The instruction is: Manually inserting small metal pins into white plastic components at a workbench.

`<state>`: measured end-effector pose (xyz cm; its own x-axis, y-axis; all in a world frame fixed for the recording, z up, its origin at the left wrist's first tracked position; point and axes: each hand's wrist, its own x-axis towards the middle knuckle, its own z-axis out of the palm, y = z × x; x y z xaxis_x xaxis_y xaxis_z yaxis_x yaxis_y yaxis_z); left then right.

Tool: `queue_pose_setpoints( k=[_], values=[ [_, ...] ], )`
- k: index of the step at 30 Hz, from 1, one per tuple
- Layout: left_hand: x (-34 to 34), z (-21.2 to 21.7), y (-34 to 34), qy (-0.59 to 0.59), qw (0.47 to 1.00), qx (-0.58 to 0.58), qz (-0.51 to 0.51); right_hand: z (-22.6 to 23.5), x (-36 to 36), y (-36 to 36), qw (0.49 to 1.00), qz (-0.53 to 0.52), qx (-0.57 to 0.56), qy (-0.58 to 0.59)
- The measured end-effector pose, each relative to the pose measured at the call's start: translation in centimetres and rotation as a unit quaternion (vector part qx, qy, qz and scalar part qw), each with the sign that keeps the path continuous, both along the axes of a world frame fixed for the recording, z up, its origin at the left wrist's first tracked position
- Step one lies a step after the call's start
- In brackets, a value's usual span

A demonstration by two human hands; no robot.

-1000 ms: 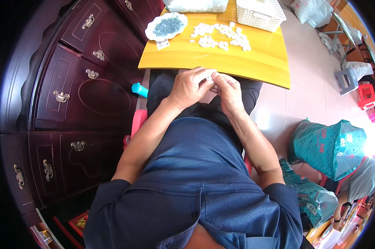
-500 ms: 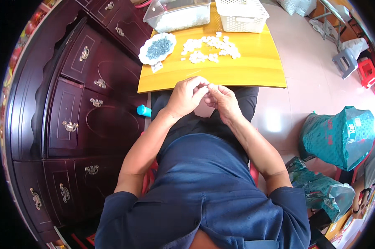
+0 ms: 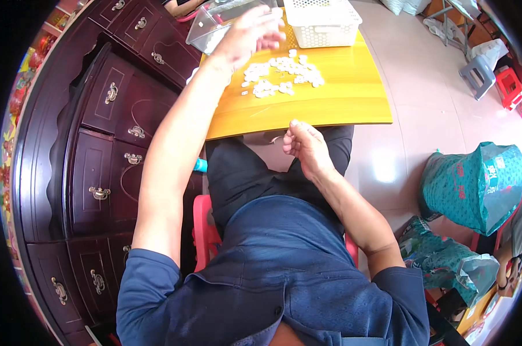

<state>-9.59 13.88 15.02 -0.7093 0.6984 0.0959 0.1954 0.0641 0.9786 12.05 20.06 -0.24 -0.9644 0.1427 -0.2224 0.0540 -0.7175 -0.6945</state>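
Observation:
My left hand (image 3: 249, 39) is stretched far forward over the near side of a clear plastic box (image 3: 200, 37), its fingers extended and slightly blurred. A small white piece (image 3: 277, 12) shows at its fingertips; I cannot tell whether it is held. My right hand (image 3: 308, 145) stays just in front of the table's near edge, thumb and fingers pinched together. What it pinches, if anything, is too small to make out. Several small white pieces (image 3: 301, 72) lie scattered on the yellow wooden table (image 3: 341, 104). My left forearm mostly covers a white scalloped plate (image 3: 193, 75).
A white perforated basket (image 3: 324, 29) stands at the table's far side. Dark wooden drawers (image 3: 111, 167) line the left. On the right floor are teal bags (image 3: 468, 187), a grey stool (image 3: 477, 78) and a red stool (image 3: 509, 87). Another person's arm (image 3: 183, 6) shows at the far left.
My hands were together before the table edge. The left has moved away, forward over the clear box; the right has stayed near its place, still pinched. The plate is now mostly covered.

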Motion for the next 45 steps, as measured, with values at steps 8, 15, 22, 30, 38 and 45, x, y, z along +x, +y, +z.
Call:
queue_pose_setpoints(
  k=[8,15,22,30,38,45],
  values=[
    [-0.2,-8.8,-1.1,0.071,0.987,-0.144,0.022,0.2,0.2,-0.1,0.999,0.021,0.022,0.011],
    [3.4,-12.9,-1.8,0.404,0.874,-0.261,0.068,0.4,0.4,0.0,0.999,0.029,0.030,0.007],
    [5.1,-13.6,-2.2,0.430,0.856,-0.280,0.061,0.2,0.2,-0.2,0.998,0.040,0.039,0.013],
    [5.3,-14.7,-2.4,0.399,0.876,-0.264,0.055,-0.1,0.1,0.1,0.998,0.032,0.046,0.018],
    [4.9,-15.2,-2.1,0.413,0.874,-0.245,0.078,0.2,0.2,0.2,0.998,0.031,0.046,0.015],
    [5.0,-14.4,-1.7,0.379,0.871,-0.308,0.055,0.0,0.0,0.3,0.998,0.032,0.042,0.021]
  ],
)
